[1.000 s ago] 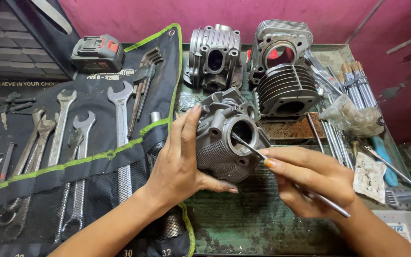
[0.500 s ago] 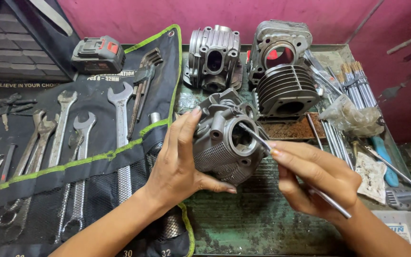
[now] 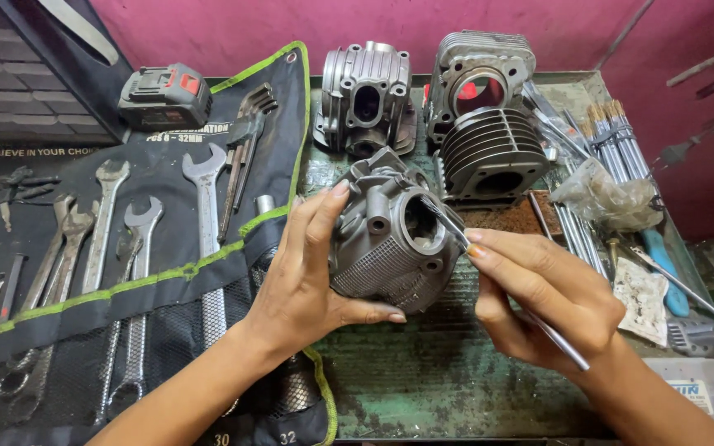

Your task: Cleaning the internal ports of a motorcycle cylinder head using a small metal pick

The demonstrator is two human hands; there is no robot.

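My left hand (image 3: 306,277) grips a grey metal cylinder head (image 3: 390,235) from its left side, tilted up off the green workbench (image 3: 423,372). My right hand (image 3: 543,297) holds a thin metal rod tool (image 3: 448,223) like a pen. The rod's tip sits at the rim of the head's round port opening. The rod's other end sticks out past my right palm toward the lower right.
A black tool roll (image 3: 126,272) with several wrenches lies at left. A battery pack (image 3: 165,95) sits at its top. Another cylinder head (image 3: 365,95), a finned cylinder (image 3: 489,153) and a third casting stand behind. Loose rods, a plastic bag (image 3: 601,194) and a small box (image 3: 704,392) lie at right.
The cylinder head has tilted slightly under my left hand. My right hand has shifted the rod's tip a little along the port rim.
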